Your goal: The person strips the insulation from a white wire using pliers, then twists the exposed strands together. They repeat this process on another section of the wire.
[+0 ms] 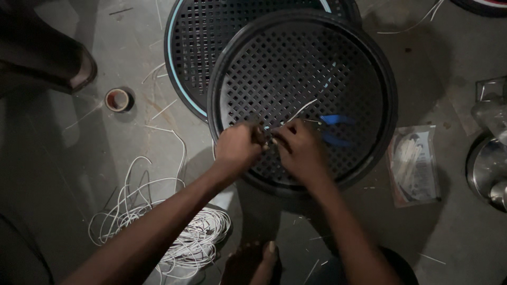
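bare foot (252,261), hands (269,145) on perforated tray (369,63)

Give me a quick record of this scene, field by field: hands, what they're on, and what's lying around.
left hand: pinching a thin white wire, fingers closed
right hand: meeting the left on the same wire
work surface: round black perforated tray, overlapping a second tray
on tray: blue-handled pliers, right of the hands
floor, left: white wire coil, tape roll
floor, right: clear plastic packet, metal bowl
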